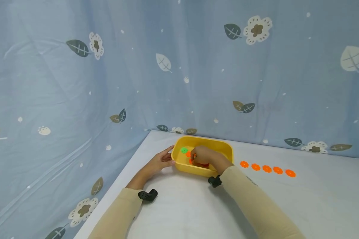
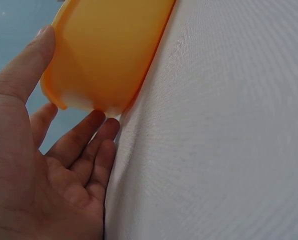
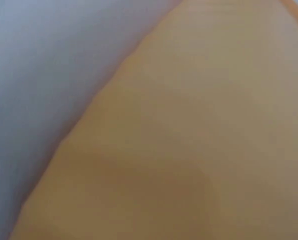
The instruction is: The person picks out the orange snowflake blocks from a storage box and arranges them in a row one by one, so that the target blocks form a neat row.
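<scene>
A yellow plastic basin [image 1: 194, 170] stands on the white table, with a green flower-shaped disc [image 1: 183, 150] and a few orange flower-shaped discs [image 1: 188, 154] on its floor. My left hand [image 1: 160, 161] is at its left end. In the left wrist view, the thumb and fingertips [image 2: 103, 118] touch the outside of the basin [image 2: 114, 50], the fingers loosely spread. My right hand [image 1: 204, 155] reaches down inside the basin, fingers bent toward the orange discs. Whether it pinches one is hidden. Only the blurred basin wall [image 3: 188, 125] and table fill most of the right wrist view.
To the right of the basin, several orange flower-shaped discs [image 1: 267, 169] lie in a slanting row on the white table [image 1: 317, 199]. A blue patterned curtain [image 1: 197, 66] hangs behind the table and along its left side.
</scene>
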Tool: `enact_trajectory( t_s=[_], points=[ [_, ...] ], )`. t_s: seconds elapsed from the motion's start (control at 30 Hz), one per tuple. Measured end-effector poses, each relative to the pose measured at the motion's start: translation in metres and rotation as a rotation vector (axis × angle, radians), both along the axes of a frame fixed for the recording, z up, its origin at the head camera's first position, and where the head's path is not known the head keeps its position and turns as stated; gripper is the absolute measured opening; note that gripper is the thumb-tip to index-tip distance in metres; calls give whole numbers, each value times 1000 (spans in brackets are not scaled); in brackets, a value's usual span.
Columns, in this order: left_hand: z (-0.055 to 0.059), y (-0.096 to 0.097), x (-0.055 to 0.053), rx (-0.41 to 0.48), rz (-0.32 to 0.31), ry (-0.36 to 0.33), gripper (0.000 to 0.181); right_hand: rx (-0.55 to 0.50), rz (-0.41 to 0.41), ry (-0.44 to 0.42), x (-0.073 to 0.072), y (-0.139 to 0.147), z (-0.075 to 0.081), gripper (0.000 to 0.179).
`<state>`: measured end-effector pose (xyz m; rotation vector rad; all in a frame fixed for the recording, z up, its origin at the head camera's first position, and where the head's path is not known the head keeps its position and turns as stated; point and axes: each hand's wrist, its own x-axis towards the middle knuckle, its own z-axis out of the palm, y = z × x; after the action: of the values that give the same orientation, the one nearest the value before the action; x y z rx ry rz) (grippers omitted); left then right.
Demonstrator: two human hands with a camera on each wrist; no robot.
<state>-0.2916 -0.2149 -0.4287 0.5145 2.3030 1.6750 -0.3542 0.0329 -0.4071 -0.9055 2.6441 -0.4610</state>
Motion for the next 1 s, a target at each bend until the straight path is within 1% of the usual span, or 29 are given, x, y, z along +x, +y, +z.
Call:
enact_trajectory(
  t_s=[0.07, 0.27, 0.37, 0.5, 0.63, 0.8, 0.83, 1.0],
  points=[
    [-2, 0, -3, -3, 1, -4, 81, -2, 0, 7, 0, 2, 0, 4],
    [-23, -2, -16, 6, 14, 14, 81, 10, -60, -15, 3, 8, 0, 3],
    [-26, 0, -17, 6, 30, 25, 80, 14, -49, -19, 5, 10, 1, 4],
    [-27, 2, -16, 6, 44, 28, 79, -15, -48, -37, 7, 14, 2, 11],
    [-27, 2, -17, 7, 33, 28, 80, -76, -67, -49, 6, 22, 5, 14],
    [-28, -2, -20, 1, 7, 20, 83, -178, -77, -71, 7, 39, 15, 14],
    [-28, -3, -20, -2, 5, 19, 83, -185, -78, -64, 7, 43, 18, 14],
    [-27, -6, -17, -9, 29, 27, 81, -211, -117, -47, 8, 64, 29, 16]
  ],
)
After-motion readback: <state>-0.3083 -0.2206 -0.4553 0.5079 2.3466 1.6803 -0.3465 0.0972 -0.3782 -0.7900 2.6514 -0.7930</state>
